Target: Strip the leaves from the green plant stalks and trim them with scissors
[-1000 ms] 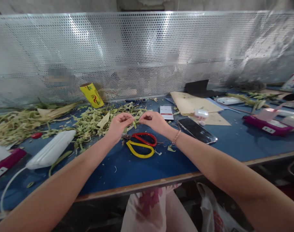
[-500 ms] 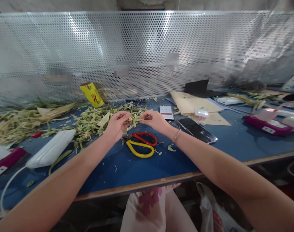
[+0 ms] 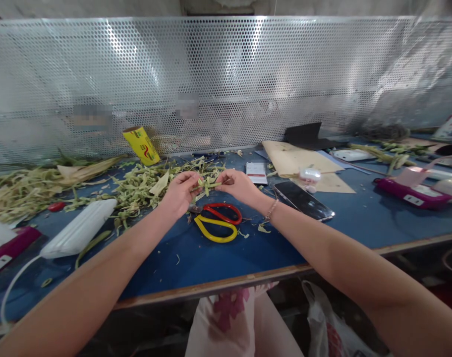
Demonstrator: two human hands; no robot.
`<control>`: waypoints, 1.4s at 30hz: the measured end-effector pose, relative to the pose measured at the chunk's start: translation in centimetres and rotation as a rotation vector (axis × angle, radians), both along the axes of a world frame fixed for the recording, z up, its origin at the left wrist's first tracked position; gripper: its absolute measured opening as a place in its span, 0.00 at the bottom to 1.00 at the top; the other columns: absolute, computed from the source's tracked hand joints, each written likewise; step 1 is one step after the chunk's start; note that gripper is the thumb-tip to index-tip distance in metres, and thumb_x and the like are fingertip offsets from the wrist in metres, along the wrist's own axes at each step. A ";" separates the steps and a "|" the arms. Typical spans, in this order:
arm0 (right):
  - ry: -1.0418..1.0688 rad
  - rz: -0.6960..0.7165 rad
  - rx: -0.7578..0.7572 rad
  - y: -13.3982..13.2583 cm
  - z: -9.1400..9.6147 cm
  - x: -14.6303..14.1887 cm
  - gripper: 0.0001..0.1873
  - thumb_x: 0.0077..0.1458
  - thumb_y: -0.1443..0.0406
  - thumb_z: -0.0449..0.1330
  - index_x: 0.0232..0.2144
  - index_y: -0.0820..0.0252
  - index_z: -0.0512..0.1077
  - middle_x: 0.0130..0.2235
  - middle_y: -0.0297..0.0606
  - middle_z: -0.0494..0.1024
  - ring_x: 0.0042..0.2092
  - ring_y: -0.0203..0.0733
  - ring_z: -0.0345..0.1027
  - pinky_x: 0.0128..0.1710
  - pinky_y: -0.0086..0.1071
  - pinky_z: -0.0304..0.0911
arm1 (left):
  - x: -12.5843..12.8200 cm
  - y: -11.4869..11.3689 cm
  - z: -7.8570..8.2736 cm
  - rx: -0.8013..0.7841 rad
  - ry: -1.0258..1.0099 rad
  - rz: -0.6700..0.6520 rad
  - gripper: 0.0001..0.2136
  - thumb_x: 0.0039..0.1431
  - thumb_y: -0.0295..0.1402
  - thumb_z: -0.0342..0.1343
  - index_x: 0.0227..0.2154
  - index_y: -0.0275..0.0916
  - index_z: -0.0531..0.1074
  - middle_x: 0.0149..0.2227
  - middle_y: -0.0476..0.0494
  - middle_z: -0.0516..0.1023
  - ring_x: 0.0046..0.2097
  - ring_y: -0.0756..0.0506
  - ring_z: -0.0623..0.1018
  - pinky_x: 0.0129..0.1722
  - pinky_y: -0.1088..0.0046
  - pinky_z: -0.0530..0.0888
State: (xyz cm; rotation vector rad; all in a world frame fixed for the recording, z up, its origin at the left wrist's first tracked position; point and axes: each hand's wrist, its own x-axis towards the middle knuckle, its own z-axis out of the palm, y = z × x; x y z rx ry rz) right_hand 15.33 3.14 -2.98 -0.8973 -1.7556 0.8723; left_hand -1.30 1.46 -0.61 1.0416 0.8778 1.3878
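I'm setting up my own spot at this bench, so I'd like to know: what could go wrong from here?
The thin green plant strips pinched between the left hand and right hand might tear if pulled hard. The scissors lie just on the near side of them, so a wrist could knock them. The phone looks close to the right forearm, which might nudge it.

Scissors (image 3: 217, 240) with one red and one yellow handle lie near the middle of the blue worktop (image 3: 263, 258); pale green plant scraps (image 3: 137, 191) are heaped behind and to the left, a white oblong block (image 3: 79, 230) before them, a dark phone (image 3: 304, 201) and tan paper (image 3: 285, 157) to the right.
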 end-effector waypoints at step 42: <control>-0.106 0.016 0.027 -0.9 -0.2 -0.9 0.20 0.42 0.73 0.59 0.41 0.61 0.63 0.38 0.39 0.73 0.39 0.37 0.70 0.42 0.36 0.65 | 0.4 -0.3 -1.0 0.055 0.208 -0.119 0.12 0.33 0.33 0.67 0.19 0.35 0.70 0.19 0.53 0.68 0.23 0.55 0.69 0.27 0.78 0.69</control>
